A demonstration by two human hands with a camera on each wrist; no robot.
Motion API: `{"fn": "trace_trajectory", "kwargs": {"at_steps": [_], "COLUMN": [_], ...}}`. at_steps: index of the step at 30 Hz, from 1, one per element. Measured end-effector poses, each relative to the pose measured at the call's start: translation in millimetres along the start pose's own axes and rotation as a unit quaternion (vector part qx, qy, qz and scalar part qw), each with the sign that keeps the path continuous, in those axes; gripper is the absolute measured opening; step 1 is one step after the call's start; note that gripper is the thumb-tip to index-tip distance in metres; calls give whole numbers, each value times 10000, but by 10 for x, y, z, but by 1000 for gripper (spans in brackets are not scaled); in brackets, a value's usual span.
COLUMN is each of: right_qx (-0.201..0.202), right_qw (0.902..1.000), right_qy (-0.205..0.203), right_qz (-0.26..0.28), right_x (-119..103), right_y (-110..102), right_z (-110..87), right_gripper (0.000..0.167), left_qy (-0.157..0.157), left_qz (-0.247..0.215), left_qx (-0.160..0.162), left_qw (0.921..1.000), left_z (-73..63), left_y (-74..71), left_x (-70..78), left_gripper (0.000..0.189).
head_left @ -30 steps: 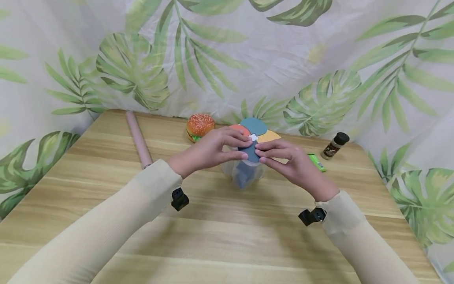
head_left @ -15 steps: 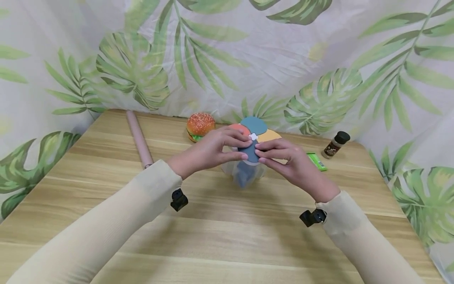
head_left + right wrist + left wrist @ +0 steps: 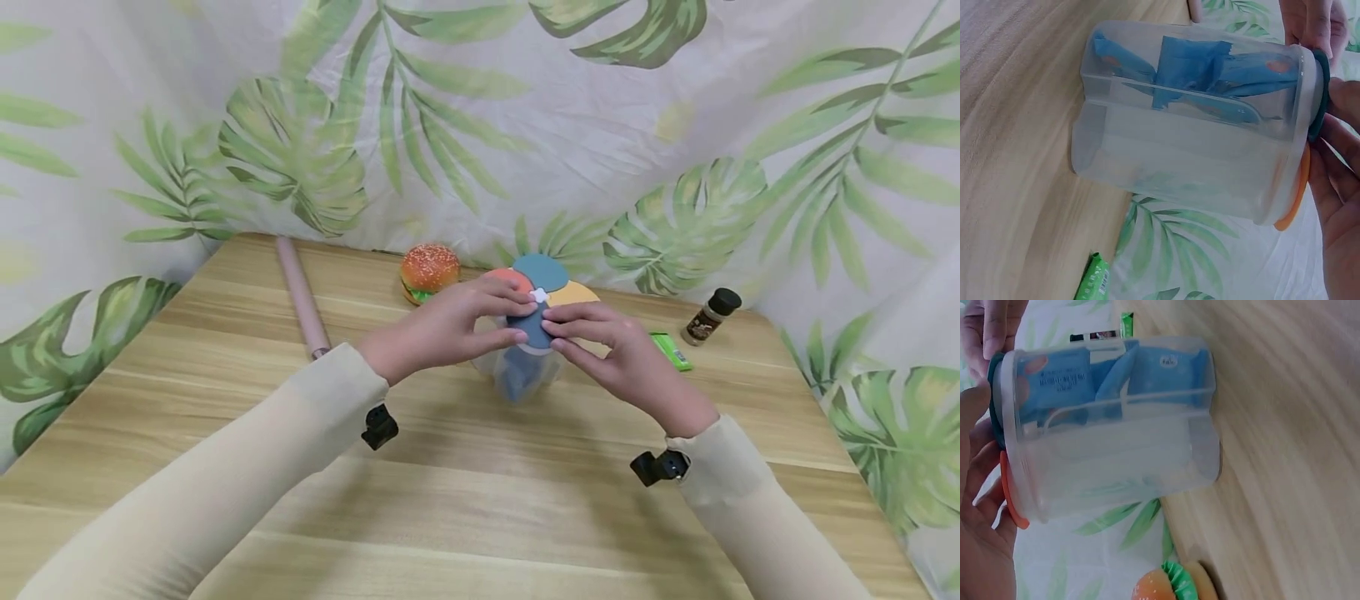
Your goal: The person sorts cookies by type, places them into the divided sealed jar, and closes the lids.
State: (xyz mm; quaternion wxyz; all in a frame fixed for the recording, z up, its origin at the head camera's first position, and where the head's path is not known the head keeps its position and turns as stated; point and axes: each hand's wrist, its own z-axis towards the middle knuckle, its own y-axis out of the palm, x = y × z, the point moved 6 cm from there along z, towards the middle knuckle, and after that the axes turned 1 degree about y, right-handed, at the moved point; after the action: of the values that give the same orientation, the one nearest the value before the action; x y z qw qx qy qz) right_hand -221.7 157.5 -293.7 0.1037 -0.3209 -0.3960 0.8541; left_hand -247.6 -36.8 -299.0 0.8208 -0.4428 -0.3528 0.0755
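right grip (image 3: 1340, 187) touching teal flap (image 3: 1322, 94) | blue packaging (image 3: 1191, 65) inside clear container (image 3: 1166, 134) | green packet (image 3: 1093, 279) on table (image 3: 1016, 156)

Canister (image 3: 1147, 450) on table (image 3: 465, 508), packets (image 3: 1169, 370) inside, burger (image 3: 431, 265) behind left hand (image 3: 453, 327), rod (image 3: 302, 293) farther left, sachet (image 3: 673, 352) and jar (image 3: 705, 323) right

no legible txt, blue pkt (image 3: 1063, 381) + jar lbl (image 3: 702, 325) blurred

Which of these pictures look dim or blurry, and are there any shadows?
Head view: bright, fairly even light, with soft shadows of the arms on the table; left wrist view: dimmer, turned sideways, small print on the blue packet too blurry to read; right wrist view: likewise dim and soft, the clear container looking milky.
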Motion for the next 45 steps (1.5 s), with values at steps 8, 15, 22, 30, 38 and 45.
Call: {"fn": "trace_trajectory", "kwargs": {"at_steps": [8,15,22,30,38,45], "right_qx": [871,706,-556,-809,-870,-1108], "right_qw": [9934,9593,8577,8316,8359,8456], "right_qy": [633,2225,3082,3082,3050,2755], "right_qz": [385,1589,4078,4549,4480,4435], "right_x": [248,702,976,1031,1004,869], "right_y": [-18,-2,277,393,372,370], "right_z": [-88,-166,-228,-255,-283,-380], "right_gripper": [37,52,99,100,100,95], "left_qy": [-33,-1374,-2166,-2483,-2514,-2872], "left_qz": [172,-521,-2113,-2819,-2900,-3230], "left_qx": [1401,2271,2252,2006,2012,2104], "left_qw": [9900,9627,9261,9048,9012,8769], "left_z": [-279,-487,-552,-551,-502,-402], "left_y": [125,210,441,623,638,585], "left_x": [34,21,72,191,138,-57], "left_gripper": [55,63,60,64,65,66]}}
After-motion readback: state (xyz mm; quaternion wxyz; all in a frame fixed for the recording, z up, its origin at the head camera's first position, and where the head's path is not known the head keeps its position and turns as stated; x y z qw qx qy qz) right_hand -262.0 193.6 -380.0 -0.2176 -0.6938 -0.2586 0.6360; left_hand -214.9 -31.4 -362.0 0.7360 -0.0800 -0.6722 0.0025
